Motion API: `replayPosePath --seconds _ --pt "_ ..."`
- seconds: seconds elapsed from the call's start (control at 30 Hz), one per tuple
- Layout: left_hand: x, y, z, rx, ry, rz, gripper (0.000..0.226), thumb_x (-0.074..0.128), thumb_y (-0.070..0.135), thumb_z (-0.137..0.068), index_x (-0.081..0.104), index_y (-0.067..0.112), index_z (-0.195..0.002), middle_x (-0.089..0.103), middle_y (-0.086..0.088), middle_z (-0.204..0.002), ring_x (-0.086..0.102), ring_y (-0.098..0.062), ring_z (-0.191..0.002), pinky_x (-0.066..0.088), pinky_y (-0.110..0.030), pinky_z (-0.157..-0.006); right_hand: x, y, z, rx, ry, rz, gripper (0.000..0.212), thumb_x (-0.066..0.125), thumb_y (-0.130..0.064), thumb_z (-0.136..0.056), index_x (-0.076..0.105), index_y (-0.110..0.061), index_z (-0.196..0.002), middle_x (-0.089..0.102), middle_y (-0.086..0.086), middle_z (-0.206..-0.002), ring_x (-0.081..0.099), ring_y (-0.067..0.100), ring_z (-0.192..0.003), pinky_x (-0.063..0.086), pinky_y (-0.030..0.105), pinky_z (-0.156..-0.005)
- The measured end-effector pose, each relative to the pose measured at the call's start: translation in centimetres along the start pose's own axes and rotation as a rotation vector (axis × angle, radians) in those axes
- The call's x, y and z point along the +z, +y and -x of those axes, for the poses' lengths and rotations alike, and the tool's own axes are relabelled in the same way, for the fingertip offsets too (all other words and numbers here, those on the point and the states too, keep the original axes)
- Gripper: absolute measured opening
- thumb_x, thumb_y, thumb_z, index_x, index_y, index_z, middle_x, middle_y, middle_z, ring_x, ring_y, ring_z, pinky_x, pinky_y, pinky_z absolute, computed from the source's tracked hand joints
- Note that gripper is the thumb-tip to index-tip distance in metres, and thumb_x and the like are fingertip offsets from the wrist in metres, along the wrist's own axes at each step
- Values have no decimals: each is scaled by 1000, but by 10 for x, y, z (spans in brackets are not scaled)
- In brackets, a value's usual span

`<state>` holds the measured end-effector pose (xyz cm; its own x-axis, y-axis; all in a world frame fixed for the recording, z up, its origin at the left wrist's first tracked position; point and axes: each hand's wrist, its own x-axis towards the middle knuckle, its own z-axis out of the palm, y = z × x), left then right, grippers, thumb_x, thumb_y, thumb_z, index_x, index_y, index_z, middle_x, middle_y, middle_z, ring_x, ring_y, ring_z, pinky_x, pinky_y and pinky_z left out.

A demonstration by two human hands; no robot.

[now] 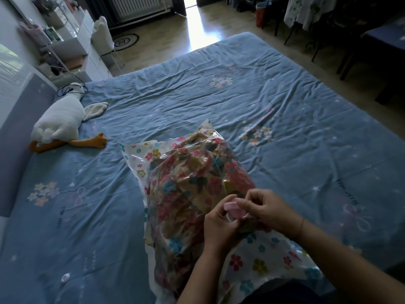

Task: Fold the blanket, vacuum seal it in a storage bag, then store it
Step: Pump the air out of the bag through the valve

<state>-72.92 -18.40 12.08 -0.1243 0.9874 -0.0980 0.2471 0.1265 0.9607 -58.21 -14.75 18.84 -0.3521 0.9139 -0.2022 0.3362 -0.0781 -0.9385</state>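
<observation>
A clear storage bag [140, 163] printed with coloured flowers lies on the blue bed in front of me. Inside it shows the folded blanket [192, 178], tan with red and blue flowers, crumpled tight against the plastic. On the bag's near part sits a pink valve cap [233, 208]. My left hand [219, 227] curls around the valve from the left. My right hand [267, 209] pinches the pink cap from the right. The valve's base is mostly hidden by my fingers.
The blue bed sheet [241, 95] spreads wide around the bag. A white plush goose [61, 121] lies at the left by the headboard. A small white round piece [65, 277] rests on the sheet at lower left. Shelves, a chair and wooden floor lie beyond.
</observation>
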Motion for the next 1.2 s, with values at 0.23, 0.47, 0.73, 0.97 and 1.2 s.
replayPosePath --seconds 0.23,0.47,0.73,0.97,1.2 --pt "-5 5 -1 13 -24 -14 41 86 21 -70 68 35 -103 74 17 -97 68 0 -93 54 -18 -80 -16 -59 15 -303 -10 -346 34 66 -28 -82 54 -5 -62 51 5 -51 47 11 -49 39 20 -47" --pt "3 4 2 20 0 -8 49 87 15 -68 68 32 -109 72 16 -104 67 2 -99 55 -22 -88 -4 6 0 -30 42 22 34 66 -36 -83 56 -12 -62 52 -4 -54 45 2 -47 37 22 -50" --pt "-3 8 3 0 -24 17 38 86 30 -69 72 25 -104 75 11 -95 70 -6 -90 56 -25 -79 -15 -56 13 -285 1 -346 39 69 -32 -81 52 -2 -62 51 15 -57 45 21 -53 38 28 -49" --pt "2 8 4 4 1 -3 47 87 17 -67 69 38 -106 73 16 -101 68 0 -97 56 -25 -86 -1 7 0 11 57 32 43 66 -51 -73 57 -11 -62 54 1 -55 47 6 -50 41 30 -53" --pt "-3 13 5 8 -35 29 36 86 28 -69 72 26 -102 75 12 -94 70 -6 -89 57 -29 -79 -14 -48 13 -302 9 -375 36 69 -35 -77 54 -5 -61 50 8 -56 45 20 -51 38 24 -47"
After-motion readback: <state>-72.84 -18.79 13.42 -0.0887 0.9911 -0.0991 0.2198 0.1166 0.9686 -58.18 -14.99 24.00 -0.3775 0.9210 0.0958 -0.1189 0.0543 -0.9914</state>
